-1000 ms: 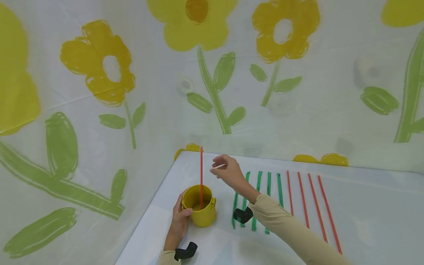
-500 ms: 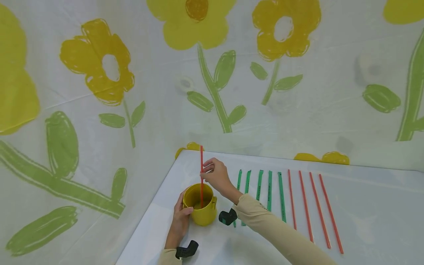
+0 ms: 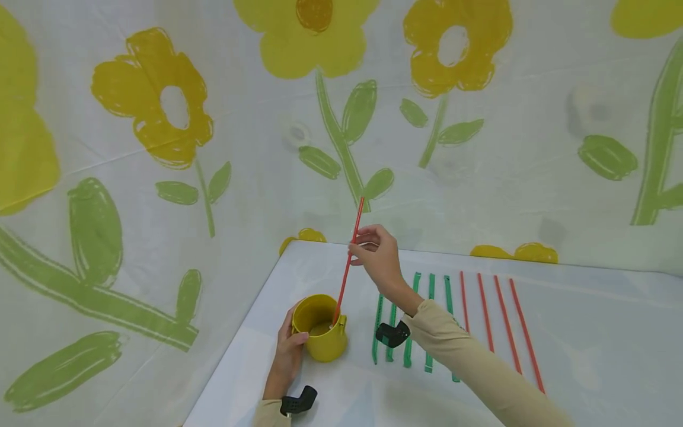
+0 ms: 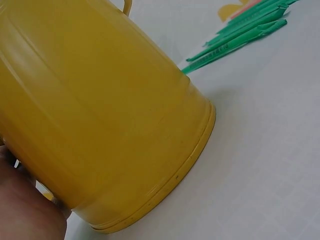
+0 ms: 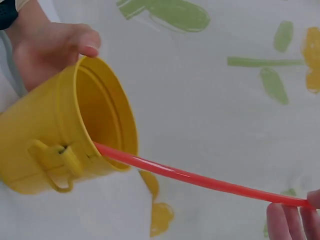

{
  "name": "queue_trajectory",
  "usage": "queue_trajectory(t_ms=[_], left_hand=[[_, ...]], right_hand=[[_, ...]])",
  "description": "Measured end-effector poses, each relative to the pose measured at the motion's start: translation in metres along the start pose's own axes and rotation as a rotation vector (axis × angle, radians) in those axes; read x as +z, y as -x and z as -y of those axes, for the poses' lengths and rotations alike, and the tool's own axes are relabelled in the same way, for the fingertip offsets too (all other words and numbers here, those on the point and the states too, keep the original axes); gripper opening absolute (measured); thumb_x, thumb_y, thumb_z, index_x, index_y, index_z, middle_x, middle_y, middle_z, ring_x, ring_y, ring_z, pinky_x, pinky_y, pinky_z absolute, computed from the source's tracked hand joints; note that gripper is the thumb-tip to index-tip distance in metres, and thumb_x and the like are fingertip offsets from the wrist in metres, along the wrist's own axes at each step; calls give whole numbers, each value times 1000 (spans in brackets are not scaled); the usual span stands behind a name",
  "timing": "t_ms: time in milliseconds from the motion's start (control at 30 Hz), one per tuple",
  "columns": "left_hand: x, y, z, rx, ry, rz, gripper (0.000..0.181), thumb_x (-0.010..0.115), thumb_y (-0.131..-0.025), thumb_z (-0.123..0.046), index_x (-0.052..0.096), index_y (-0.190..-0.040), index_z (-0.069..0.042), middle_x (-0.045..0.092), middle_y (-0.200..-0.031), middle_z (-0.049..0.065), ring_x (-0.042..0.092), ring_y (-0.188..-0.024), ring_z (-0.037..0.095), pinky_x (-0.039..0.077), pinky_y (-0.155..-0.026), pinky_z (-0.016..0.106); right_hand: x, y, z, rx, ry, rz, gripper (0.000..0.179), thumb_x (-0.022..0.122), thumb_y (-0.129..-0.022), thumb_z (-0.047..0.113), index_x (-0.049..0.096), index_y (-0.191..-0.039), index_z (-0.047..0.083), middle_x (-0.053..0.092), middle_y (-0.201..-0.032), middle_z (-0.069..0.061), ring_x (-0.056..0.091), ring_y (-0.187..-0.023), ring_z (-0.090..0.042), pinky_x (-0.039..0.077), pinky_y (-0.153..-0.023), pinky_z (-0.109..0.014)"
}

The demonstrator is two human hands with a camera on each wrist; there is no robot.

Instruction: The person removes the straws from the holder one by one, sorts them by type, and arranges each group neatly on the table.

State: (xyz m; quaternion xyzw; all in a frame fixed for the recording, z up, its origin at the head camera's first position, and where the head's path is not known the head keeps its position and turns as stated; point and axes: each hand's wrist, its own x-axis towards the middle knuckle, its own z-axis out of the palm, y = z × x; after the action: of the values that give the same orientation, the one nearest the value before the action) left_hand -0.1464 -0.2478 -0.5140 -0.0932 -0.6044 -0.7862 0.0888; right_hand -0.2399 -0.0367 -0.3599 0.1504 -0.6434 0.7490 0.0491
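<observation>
My left hand (image 3: 288,356) holds a small yellow metal bucket (image 3: 328,349) by its left side, thumb at the rim. The bucket stands upright on the white table, with a small loop handle (image 5: 55,165) showing in the right wrist view. Above and to its right, my right hand (image 3: 380,258) pinches a long red drinking straw (image 3: 348,273) near its upper part, between thumb and fingers. The straw slants down to the left, and its lower end sits inside the bucket, near the right rim. In the left wrist view the bucket wall (image 4: 100,110) fills much of the picture.
Several slim green printed wrappers (image 3: 431,314) lie side by side right of the bucket, partly under my right forearm. Beyond them several red straws (image 3: 507,326) lie in a row. A flower-printed curtain (image 3: 256,148) hangs behind and left of the table (image 3: 597,332).
My right hand came left to the straw standing in the bucket, took hold of it, and has lifted it up and to the right, tilting it. My left hand stays on the bucket.
</observation>
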Motion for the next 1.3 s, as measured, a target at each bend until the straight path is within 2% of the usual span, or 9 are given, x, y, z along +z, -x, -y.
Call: queue_trajectory(t_ms=[100,200,333,500,733,967,1300], left_hand=[[-1,1,0,0,2,-7,64,48,-78,-6,36,-140,-1,42,-133,12,40,-119,24,35,-102,30],[-2,1,1,9,14,-4,63,47,-78,-4,35,-140,1,43,-132,12,40,-119,25,35,-102,30],[-3,1,1,19,16,-2,63,47,-79,-4,35,-140,1,43,-132,12,39,-119,27,34,-103,32],[-4,1,2,13,4,2,62,47,-80,-5,34,-140,1,42,-132,12,36,-121,32,33,-105,35],[-3,1,1,4,13,15,62,46,-80,-4,33,-140,1,42,-132,11,36,-121,32,31,-106,37],[-3,1,1,10,24,14,63,46,-79,-4,33,-140,1,41,-133,14,36,-121,33,32,-105,36],[-2,0,1,-17,-1,-2,66,49,-77,-6,35,-141,-4,39,-136,15,38,-121,28,34,-104,32]], right_hand=[[-10,-1,8,-14,-35,-10,32,66,-86,3,51,-113,-4,60,-101,-24,63,-87,-39,56,-68,-39],[-20,-1,13,-24,-43,-32,32,66,-85,1,50,-113,-4,60,-100,-22,64,-86,-36,57,-67,-38],[-33,2,19,-52,-5,-67,31,65,-85,1,52,-113,-2,60,-98,-19,64,-82,-28,56,-66,-40],[-53,7,19,-58,72,-62,31,66,-86,3,53,-114,-1,59,-97,-17,64,-80,-21,56,-67,-41],[-95,20,12,-7,210,-65,33,65,-88,8,53,-117,-1,59,-101,-18,64,-81,-20,57,-65,-34],[-138,31,0,107,351,-97,36,65,-89,14,53,-120,1,59,-106,-18,64,-83,-21,56,-65,-32],[-198,53,-8,136,504,-93,43,63,-91,21,51,-123,-5,58,-106,-24,64,-73,-15,56,-62,-29]])
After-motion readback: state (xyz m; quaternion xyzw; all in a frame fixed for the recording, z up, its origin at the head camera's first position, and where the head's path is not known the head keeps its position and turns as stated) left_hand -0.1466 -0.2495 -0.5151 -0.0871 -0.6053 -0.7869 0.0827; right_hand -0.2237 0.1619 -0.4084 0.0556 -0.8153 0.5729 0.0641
